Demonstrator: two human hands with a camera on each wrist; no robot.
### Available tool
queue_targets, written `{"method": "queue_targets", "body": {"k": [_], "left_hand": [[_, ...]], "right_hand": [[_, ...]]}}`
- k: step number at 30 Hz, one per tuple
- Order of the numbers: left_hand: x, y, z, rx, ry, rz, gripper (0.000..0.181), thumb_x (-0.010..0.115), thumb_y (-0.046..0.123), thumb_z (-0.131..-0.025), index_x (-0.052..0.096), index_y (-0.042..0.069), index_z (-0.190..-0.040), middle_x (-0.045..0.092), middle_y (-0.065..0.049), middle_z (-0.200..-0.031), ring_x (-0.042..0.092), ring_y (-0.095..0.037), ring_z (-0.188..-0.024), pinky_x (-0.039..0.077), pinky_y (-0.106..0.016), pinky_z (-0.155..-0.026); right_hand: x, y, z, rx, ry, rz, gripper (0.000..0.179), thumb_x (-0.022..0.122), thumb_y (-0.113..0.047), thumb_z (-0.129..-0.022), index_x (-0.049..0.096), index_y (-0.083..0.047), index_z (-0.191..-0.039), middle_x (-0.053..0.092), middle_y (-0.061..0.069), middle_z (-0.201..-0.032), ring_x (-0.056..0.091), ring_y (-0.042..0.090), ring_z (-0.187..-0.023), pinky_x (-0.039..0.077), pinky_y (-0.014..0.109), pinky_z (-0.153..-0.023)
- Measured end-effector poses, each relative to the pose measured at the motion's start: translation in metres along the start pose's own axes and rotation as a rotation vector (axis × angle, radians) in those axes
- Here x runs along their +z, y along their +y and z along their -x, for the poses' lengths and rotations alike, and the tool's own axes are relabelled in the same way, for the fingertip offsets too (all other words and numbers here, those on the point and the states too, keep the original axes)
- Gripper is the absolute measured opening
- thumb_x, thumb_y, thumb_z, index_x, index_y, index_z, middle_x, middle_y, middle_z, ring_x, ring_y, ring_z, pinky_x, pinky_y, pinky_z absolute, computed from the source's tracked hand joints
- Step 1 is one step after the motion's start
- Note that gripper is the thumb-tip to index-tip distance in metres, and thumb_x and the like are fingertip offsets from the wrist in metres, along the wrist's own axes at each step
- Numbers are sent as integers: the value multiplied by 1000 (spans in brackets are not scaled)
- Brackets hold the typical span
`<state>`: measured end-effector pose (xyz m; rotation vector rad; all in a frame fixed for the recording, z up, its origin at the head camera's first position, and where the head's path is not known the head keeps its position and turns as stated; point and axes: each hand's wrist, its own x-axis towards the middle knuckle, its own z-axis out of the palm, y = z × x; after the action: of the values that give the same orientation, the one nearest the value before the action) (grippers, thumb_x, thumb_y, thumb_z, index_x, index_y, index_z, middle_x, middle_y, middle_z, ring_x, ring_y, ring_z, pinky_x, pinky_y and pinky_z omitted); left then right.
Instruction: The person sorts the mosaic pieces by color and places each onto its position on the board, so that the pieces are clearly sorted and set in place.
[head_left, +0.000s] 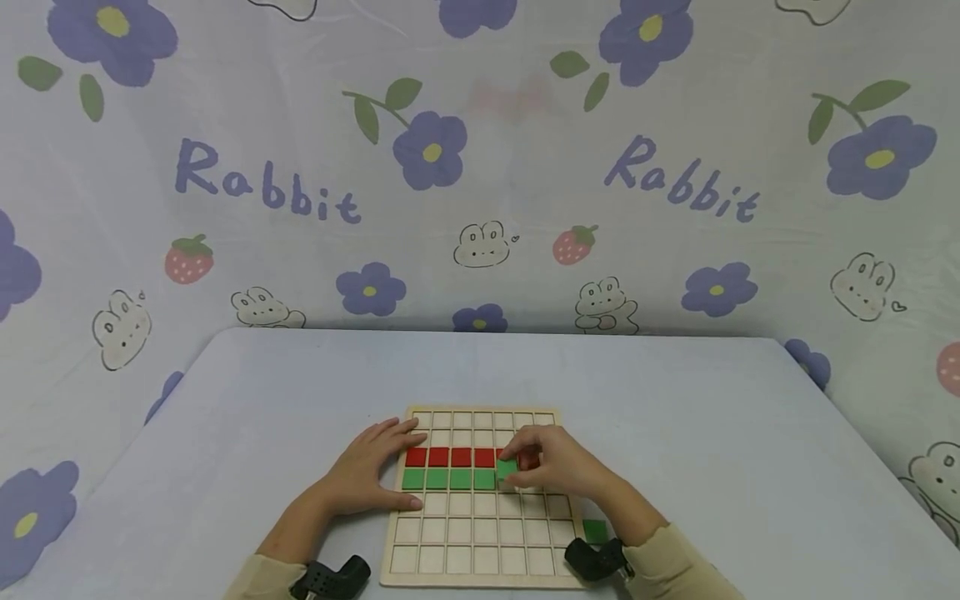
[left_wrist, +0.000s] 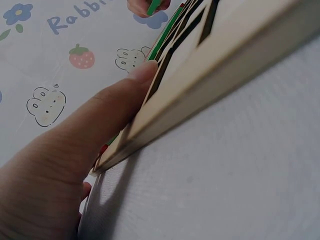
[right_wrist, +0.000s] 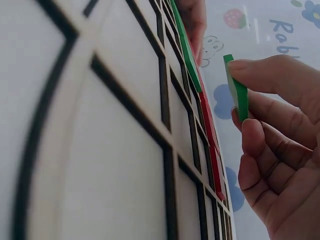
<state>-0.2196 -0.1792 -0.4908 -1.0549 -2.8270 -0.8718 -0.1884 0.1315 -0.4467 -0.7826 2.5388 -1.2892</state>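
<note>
A wooden grid board (head_left: 435, 579) lies on the white table, with a row of red square tiles (head_left: 461, 457) and, just below it, a row of green tiles (head_left: 461, 478). My right hand (head_left: 558, 462) pinches a green tile (right_wrist: 239, 92) between thumb and fingers; the right wrist view shows it tilted and raised off the board. In the head view this tile is at the right end of the green row. The left hand (head_left: 367, 471) rests on the board's left edge, fingers spread, its thumb (left_wrist: 142, 75) on the rim. Red tiles under the right hand are partly hidden.
Another green tile (head_left: 595, 532) lies on the table by the board's right edge, close to the right wrist's black camera (head_left: 596, 558). A second black camera (head_left: 332, 579) sits on the left wrist. Behind the table (head_left: 300, 375) hangs a cloth (head_left: 525, 183) printed with flowers and rabbits.
</note>
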Motion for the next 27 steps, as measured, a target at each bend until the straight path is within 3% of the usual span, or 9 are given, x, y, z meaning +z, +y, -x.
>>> {"method": "queue_targets", "body": {"k": [7, 27], "left_hand": [[0, -1, -1, -6, -3, -16, 88, 72, 63, -65, 45, 23, -139, 34, -1, -151, 25, -31, -140, 20, -57, -112], [1, 0, -2, -12, 3, -28, 88, 72, 62, -64, 46, 23, -138, 35, -1, -150, 25, -32, -140, 20, -56, -112]], "right_hand": [[2, 1, 1, 22, 0, 3, 22, 75, -13, -78, 70, -5, -97, 62, 6, -88, 52, 5, -70, 49, 19, -62], [6, 10, -1, -23, -17, 60, 20, 77, -12, -75, 70, -6, -93, 60, 4, -85, 50, 8, -73, 47, 18, -63]]}}
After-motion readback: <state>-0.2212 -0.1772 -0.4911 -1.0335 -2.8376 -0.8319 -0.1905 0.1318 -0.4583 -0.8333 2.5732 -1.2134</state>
